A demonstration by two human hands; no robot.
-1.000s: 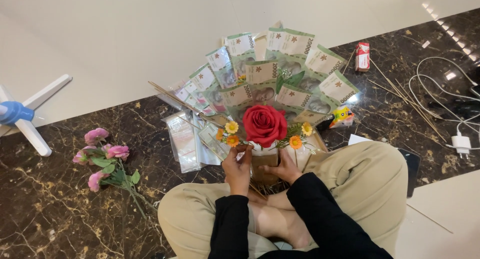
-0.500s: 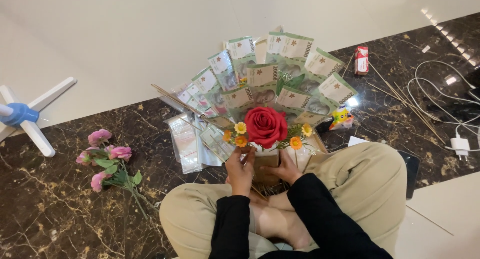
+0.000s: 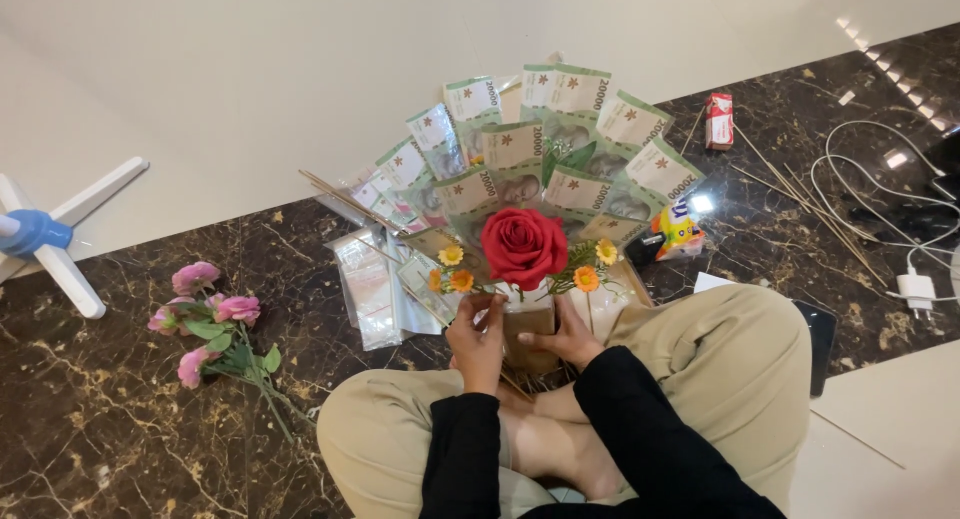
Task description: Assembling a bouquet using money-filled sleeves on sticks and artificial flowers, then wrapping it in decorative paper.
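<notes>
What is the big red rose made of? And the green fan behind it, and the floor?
The red rose looks like fabric or foam, probably artificial: smooth, even, matte petals. The green fan is paper banknotes, flat and printed, some seemingly in clear sleeves. The floor looks like polished dark marble, veined and glossy with light reflections.

Long black sleeves are being worn on both arms, reaching down to the wrists. The left hand [image 3: 478,341] and the right hand [image 3: 568,334] are being left bare, without rings or gloves. Loose khaki trousers [image 3: 740,379] are being worn, and the lower legs are being left uncovered.
</notes>
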